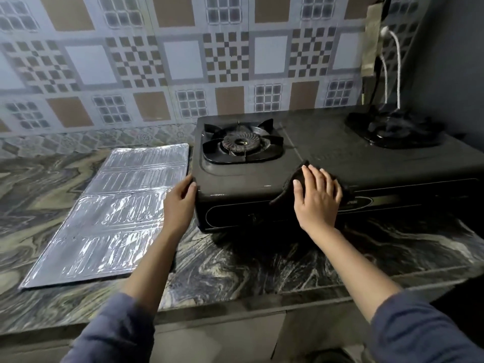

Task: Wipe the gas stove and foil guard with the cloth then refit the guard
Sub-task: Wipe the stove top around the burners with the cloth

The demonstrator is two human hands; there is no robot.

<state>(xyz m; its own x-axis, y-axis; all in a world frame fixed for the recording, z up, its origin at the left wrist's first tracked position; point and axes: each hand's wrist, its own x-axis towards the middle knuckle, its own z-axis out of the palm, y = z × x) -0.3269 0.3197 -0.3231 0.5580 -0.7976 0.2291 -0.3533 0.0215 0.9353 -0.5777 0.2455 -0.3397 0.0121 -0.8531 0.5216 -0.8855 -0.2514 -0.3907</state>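
A black two-burner gas stove (353,153) stands on the marble counter (235,263). My right hand (318,199) presses a dark cloth (288,189) flat against the stove's front top edge, fingers spread over it. My left hand (180,203) grips the stove's front left corner. The silver foil guard (117,213) lies flat and unfolded on the counter to the left of the stove, its right edge beside my left hand. The cloth is mostly hidden under my right hand.
The left burner with its pan support (242,145) is near my hands; the right burner (392,129) sits at the back right. White and dark cords (392,64) hang down the wall above it. Patterned tiles (183,61) line the wall behind.
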